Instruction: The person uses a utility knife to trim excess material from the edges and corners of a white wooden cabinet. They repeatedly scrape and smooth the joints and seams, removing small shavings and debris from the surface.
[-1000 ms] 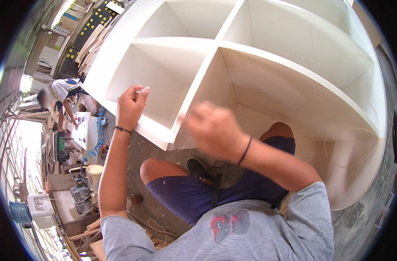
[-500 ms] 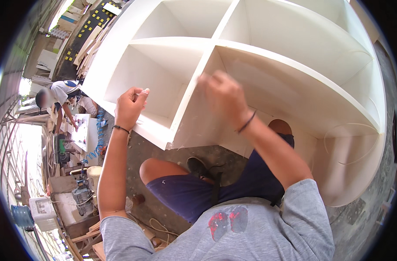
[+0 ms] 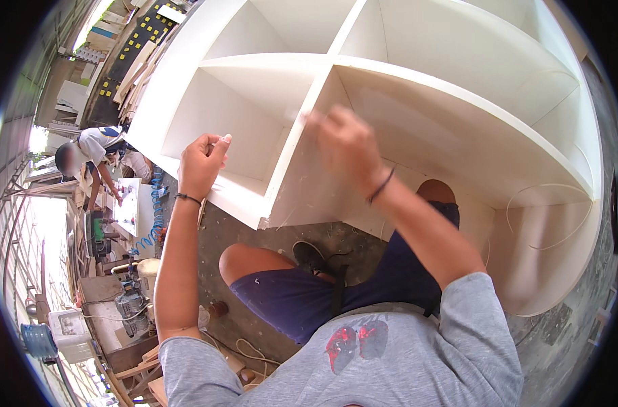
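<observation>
From the head camera, a large white cabinet (image 3: pixel 417 102) with open square compartments fills the upper part of the view, lying close in front of the seated person. The left hand (image 3: pixel 202 161) is raised at the front edge of the lower-left compartment, its grip curled nearly together, with thumb and forefinger pinching something small and pale (image 3: pixel 225 139) at their tips; what that piece is cannot be told. The right hand (image 3: pixel 346 146) is blurred, held against the upright divider (image 3: pixel 302 152) between the two lower compartments, fingers bent and close together; whether this grip holds anything cannot be told, and it seems to touch or nearly touch the panel's front edge. A dark band sits on each wrist. Below, the person's knees in dark blue shorts (image 3: pixel 302 302) rest just under the cabinet's lower edge, above a rough concrete floor (image 3: pixel 254 234). Far to the left, well apart, another person (image 3: pixel 92 152) bends over a desk (image 3: pixel 129 207) beside a coiled blue hose (image 3: pixel 153 217).
</observation>
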Demonstrator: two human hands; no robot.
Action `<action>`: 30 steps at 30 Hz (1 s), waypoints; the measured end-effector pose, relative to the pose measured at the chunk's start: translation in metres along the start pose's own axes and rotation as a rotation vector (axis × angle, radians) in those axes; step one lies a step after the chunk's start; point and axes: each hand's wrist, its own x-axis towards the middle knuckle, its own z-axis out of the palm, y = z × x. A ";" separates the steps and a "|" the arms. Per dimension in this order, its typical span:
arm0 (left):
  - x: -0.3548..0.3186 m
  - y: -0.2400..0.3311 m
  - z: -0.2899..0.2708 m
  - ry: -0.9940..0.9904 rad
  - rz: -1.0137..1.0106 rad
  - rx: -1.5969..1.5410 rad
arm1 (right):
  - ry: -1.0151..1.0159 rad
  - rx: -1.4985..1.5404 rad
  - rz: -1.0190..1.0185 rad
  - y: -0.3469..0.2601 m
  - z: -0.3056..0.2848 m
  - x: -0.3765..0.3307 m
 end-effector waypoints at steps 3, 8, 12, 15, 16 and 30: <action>-0.003 0.001 -0.006 -0.056 -0.044 0.037 | -0.096 0.169 -0.175 -0.044 -0.008 -0.037; -0.005 0.008 -0.003 -0.026 -0.030 0.055 | 0.138 0.088 0.151 0.026 -0.001 0.026; -0.002 -0.003 0.002 -0.009 -0.009 -0.015 | 0.147 0.053 0.240 0.039 0.010 0.033; -0.004 0.006 -0.003 -0.045 -0.031 0.032 | 0.127 0.124 0.060 0.000 0.014 -0.005; -0.005 0.005 -0.006 -0.044 -0.033 0.035 | 0.032 0.139 -0.056 -0.022 0.008 -0.024; -0.002 -0.003 -0.001 -0.007 -0.017 -0.006 | 0.116 -0.020 0.359 0.044 0.017 0.040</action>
